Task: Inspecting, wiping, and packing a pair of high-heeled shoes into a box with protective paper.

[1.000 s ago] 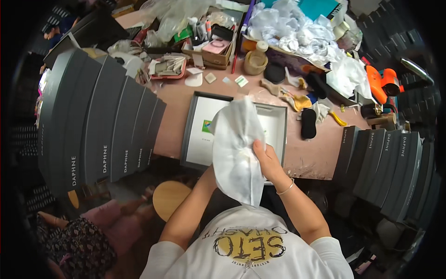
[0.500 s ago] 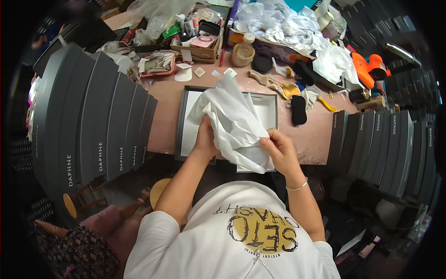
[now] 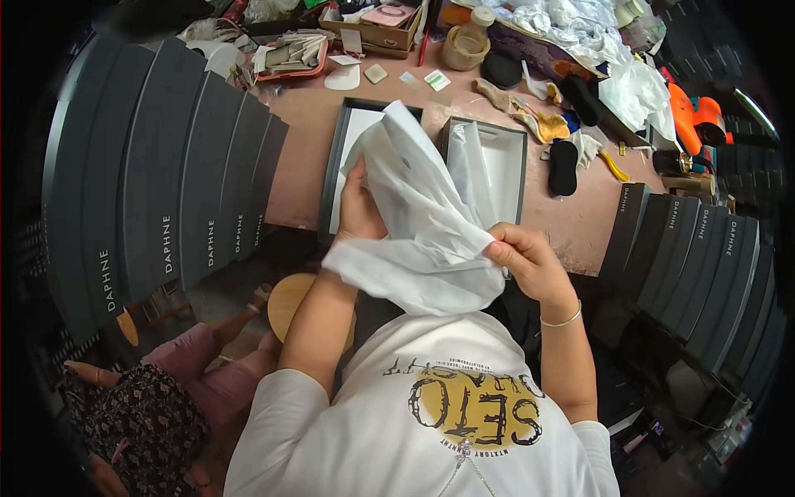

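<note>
A crumpled white wrapper (image 3: 414,195), thin like tissue or a cloth bag, hangs between my hands over the near edge of the table. Along its left side my left hand (image 3: 361,203) is closed on it, the fingers partly hidden behind the folds. At its right edge my right hand (image 3: 523,255) pinches the material between thumb and fingers. Whether anything is inside cannot be made out. Behind it lie two dark-rimmed, white-lined box halves: a left tray (image 3: 333,178) and a right tray (image 3: 521,157), the right one holding another white wrapped bundle (image 3: 470,166).
Stacked dark grey boxes stand at the left (image 3: 166,166) and right (image 3: 691,257). Across the back are a jar (image 3: 466,45), black pads (image 3: 563,166), a yellow-handled tool (image 3: 614,167), an orange tool (image 3: 686,116) and a heap of white paper (image 3: 571,29). Another person (image 3: 157,406) sits lower left.
The wrapper has come nearer to my body and spread wider, its lower end swinging left over my left wrist. Both hands keep hold. The view has shifted, showing more of the right tray.
</note>
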`<state>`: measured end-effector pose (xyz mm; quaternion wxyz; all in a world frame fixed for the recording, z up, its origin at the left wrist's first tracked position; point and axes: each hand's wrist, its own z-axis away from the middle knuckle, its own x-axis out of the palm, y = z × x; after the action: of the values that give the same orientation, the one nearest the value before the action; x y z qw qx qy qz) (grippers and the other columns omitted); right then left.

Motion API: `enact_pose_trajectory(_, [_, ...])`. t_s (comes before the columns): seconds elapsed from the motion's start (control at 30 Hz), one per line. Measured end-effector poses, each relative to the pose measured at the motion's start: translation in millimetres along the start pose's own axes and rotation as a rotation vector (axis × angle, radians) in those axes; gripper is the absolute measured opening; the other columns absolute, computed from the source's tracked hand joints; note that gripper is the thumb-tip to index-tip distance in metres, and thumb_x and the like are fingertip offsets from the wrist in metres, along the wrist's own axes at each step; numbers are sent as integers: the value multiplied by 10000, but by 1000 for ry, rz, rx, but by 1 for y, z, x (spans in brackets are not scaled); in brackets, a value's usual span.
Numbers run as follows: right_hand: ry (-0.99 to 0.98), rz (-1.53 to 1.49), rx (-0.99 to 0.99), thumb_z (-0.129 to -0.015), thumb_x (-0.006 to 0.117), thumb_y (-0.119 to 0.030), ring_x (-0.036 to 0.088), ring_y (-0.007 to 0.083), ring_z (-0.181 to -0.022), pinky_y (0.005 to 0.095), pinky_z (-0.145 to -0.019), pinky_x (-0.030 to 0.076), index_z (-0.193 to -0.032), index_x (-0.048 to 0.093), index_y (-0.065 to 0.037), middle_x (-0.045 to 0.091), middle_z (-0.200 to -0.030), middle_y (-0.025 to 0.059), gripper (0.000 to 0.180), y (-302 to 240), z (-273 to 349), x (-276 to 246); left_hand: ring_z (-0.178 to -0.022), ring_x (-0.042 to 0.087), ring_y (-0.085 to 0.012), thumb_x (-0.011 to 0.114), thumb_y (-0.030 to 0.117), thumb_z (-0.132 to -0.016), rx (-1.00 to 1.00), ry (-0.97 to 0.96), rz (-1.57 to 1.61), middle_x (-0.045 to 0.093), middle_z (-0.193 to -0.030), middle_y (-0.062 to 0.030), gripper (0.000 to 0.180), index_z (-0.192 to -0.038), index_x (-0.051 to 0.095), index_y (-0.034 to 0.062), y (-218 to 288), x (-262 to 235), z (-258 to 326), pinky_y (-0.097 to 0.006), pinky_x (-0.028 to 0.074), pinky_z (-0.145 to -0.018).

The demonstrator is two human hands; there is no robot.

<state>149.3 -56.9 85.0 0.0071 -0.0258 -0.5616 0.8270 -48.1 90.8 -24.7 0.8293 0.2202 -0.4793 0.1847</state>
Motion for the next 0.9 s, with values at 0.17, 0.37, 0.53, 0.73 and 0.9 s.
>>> enact_pose_trajectory(0.17, [275, 853, -472, -873, 642, -127, 573, 191, -655, 290, -607, 460, -936, 628, -10, 598, -775, 98, 134, 45, -50, -5, -1129, 553, -277, 402, 578, -932, -82, 21, -388, 536, -1274, -148, 661, -1345, 444, 64, -53, 21, 2, -389, 452, -981])
enact_pose_trajectory(0.37, [584, 455, -301, -887, 620, -103, 568, 181, -626, 295, -591, 452, -928, 624, -4, 601, -740, 100, 107, 22, -60, -16, -1089, 582, -286, 360, 625, -922, -180, -100, -227, 548, -1254, -159, 710, -1333, 446, 52, -37, 5, -1, -391, 485, -944])
enact_pose_trajectory(0.53, [197, 350, -322, -840, 595, 13, 656, 239, -719, 277, -632, 516, -913, 640, 41, 637, -764, 135, 91, -58, 22, 19, -1057, 607, -293, 325, 663, -914, 14, 48, -97, 558, -1236, -169, 754, -1322, 448, 42, -6, 13, -2, -393, 512, -914])
enact_pose_trajectory(0.73, [32, 709, 107, -800, 642, -46, 570, 394, -1026, 410, -878, 472, -1090, 619, -17, 600, -1132, 191, 293, -15, 26, 36, -1055, 616, -279, 303, 659, -926, 265, 263, -473, 563, -1232, -163, 766, -1322, 442, 18, 12, 56, -3, -395, 522, -903])
enact_pose_trajectory(0.9, [85, 722, -417, -748, 696, -112, 521, 397, -1087, 459, -933, 419, -1165, 567, -19, 562, -1154, 220, 446, 1, -5, 49, -1122, 577, -239, 296, 598, -963, 313, 364, -563, 550, -1257, -142, 718, -1346, 419, 2, -1, 79, 12, -380, 481, -937])
